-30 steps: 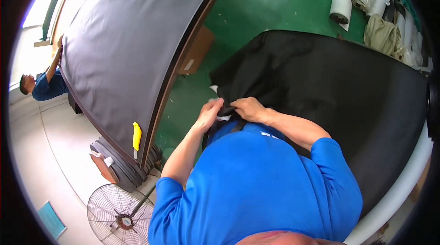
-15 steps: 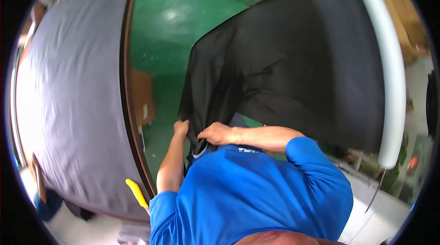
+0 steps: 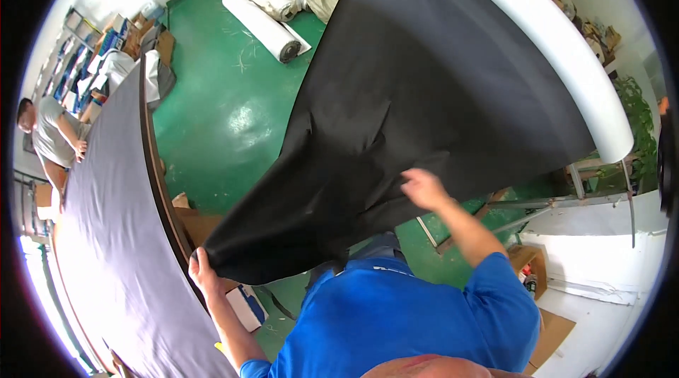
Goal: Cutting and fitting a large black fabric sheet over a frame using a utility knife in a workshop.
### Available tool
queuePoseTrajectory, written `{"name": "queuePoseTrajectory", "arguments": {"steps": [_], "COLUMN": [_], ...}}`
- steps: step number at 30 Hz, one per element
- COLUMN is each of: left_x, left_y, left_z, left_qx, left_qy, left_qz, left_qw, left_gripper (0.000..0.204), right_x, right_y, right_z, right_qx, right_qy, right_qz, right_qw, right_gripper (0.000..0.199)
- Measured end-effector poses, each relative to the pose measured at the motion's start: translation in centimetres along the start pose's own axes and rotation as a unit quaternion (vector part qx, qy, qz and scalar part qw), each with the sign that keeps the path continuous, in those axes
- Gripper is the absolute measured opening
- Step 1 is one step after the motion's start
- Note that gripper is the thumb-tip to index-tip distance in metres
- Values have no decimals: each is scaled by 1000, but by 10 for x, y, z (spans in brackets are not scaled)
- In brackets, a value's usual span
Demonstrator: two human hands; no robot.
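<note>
A wide sheet of black fabric (image 3: 424,88) stretches from a long white roll (image 3: 566,31) at the right toward my body, sagging in creases in the middle. At its left end, my left hand (image 3: 203,273) is closed on a gathered corner of the fabric, beside the dark edge of the table. My right hand (image 3: 424,189) is over the sheet's near part, fingers loosely apart and nothing visible in them. Whether its fingertips touch the fabric is not clear.
A table covered in grey cloth (image 3: 106,236) runs along the left, with another person (image 3: 56,130) at its far side. White rolls (image 3: 262,28) lie on the green floor (image 3: 233,95) at the back. Cardboard boxes (image 3: 198,226) stand beside the table; a metal frame (image 3: 516,205) is at right.
My left hand has carried the fabric's end left to the table edge, spreading the bunched sheet. My right hand has let go and moved right. The view has swung, showing more of the room.
</note>
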State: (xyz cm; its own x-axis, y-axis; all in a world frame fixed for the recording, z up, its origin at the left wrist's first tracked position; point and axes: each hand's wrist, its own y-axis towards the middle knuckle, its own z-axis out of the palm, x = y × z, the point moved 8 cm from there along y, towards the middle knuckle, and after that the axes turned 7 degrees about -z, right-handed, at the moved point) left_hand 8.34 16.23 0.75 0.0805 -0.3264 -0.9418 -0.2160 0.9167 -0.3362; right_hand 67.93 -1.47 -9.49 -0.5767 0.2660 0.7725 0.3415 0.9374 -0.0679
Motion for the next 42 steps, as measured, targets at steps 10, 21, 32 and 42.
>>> {"name": "queuePoseTrajectory", "arguments": {"steps": [10, 21, 32, 42], "left_x": [-36, -108, -128, -92], "left_y": [-61, -70, -11, 64], "left_z": [28, 35, 33, 22], "left_qx": [-174, -269, -132, -59], "left_qy": [-6, -33, -63, -69], "left_qz": [38, 88, 119, 104], "left_qw": [984, 958, 982, 990], "left_gripper": [22, 44, 49, 34], "right_x": [-385, -347, -252, -134], "right_y": [-266, -192, -195, -220], "right_z": [-556, -568, -437, -152], "right_qx": [-656, -725, -735, -601], "right_qy": [-36, 127, 128, 65], "right_qz": [391, 320, 188, 259], "right_qw": [644, 596, 638, 753], "right_gripper": [89, 80, 59, 55]}}
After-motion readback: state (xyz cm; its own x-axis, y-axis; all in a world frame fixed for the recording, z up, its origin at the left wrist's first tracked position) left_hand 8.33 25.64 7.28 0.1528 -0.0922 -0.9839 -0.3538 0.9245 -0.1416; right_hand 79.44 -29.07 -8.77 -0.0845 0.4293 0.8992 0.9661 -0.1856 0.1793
